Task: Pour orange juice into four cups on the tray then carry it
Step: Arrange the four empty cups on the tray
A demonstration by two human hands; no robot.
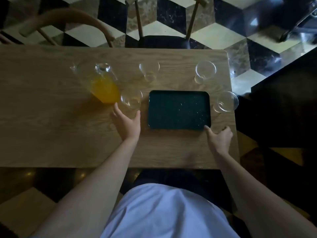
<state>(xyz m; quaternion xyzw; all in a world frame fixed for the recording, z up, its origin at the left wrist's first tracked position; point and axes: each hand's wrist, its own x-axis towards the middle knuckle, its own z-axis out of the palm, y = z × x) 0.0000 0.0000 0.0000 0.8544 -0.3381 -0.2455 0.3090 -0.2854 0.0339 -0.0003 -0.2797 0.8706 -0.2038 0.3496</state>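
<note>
A dark green tray [179, 109] lies flat on the wooden table, with nothing on it. A glass jug of orange juice [104, 83] stands to its left. Clear cups stand around the tray: one just left of it [131, 99], one behind it [149, 70], one at the back right [205, 70], one at the right edge [226, 102]. My left hand [127, 121] is spread open just below the left cup, fingers reaching up on either side of its base without gripping. My right hand [219, 138] rests by the tray's near right corner, one finger touching the rim.
The wooden table [51, 117] ends just right of the tray, and the right cup stands at that edge. Wooden chairs [164, 23] stand behind the table on a chequered floor. A dark piece of furniture [283, 100] sits to the right.
</note>
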